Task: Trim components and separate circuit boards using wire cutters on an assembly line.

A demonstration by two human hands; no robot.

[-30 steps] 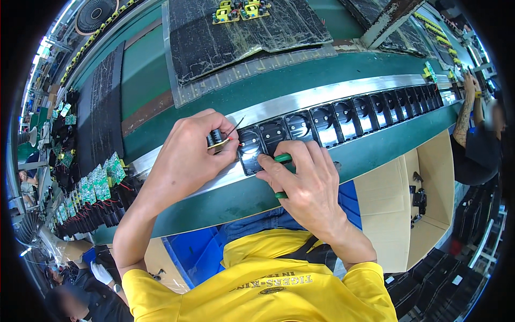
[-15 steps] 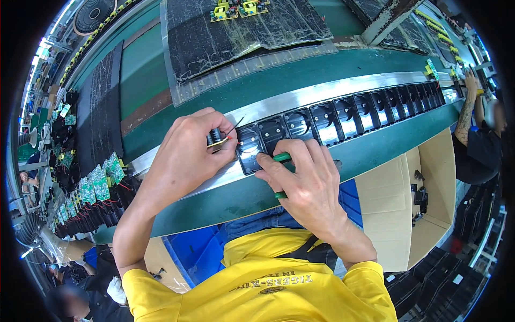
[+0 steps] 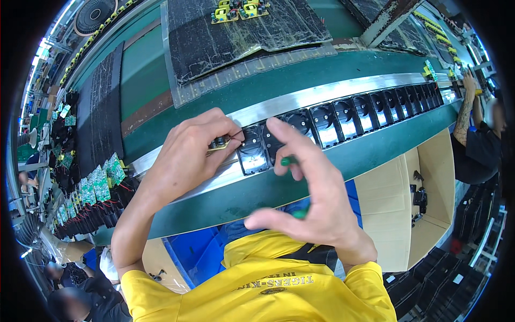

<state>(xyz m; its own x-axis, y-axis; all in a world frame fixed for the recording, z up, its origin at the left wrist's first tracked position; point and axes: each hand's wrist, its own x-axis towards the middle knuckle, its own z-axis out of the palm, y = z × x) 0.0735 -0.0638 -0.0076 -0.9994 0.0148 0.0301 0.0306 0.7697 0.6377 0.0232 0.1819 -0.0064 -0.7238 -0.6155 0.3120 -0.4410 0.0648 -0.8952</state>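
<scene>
My left hand [image 3: 190,147] pinches a small circuit board [image 3: 219,145] with dark round components, beside the left end of a row of black plastic housings. Its fingertips reach the edge of the leftmost housing [image 3: 254,161], an open shell whose inside faces up. Over the second housing hovers my right hand [image 3: 324,196], its thumb and index finger spread wide. Tucked in that hand is a pair of green-handled pliers [image 3: 289,160]; their head is hidden. Further black housings [image 3: 351,115] continue the row to the right along a metal rail [image 3: 316,92].
Green circuit boards with red wires [image 3: 99,182] are bunched at the left. Yellow-topped boards [image 3: 241,12] lie on a worn black mat [image 3: 241,40] at the far side. A cardboard box [image 3: 386,201] stands at the right, near a co-worker's arm [image 3: 465,107].
My right hand has lifted off the leftmost housing and opened its fingers, with the pliers still in it. My left hand has shifted slightly right with the circuit board.
</scene>
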